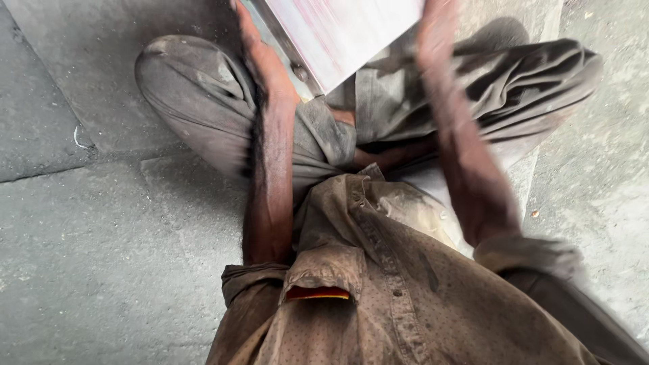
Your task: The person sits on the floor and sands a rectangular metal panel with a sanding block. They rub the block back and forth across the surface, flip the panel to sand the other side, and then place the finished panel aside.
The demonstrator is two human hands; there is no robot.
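I see the pale metal sheet [341, 34] cut off by the top edge; my right hand [436, 30] is motion-blurred, its fingers out of frame.

grey concrete floor [101, 236], dusty brown shirt [378, 297], grey trousers [203, 101]

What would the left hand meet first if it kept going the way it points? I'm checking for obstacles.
The left hand already lies along the edge of the pale flat panel; ahead, its line leaves the picture, so nothing further shows.
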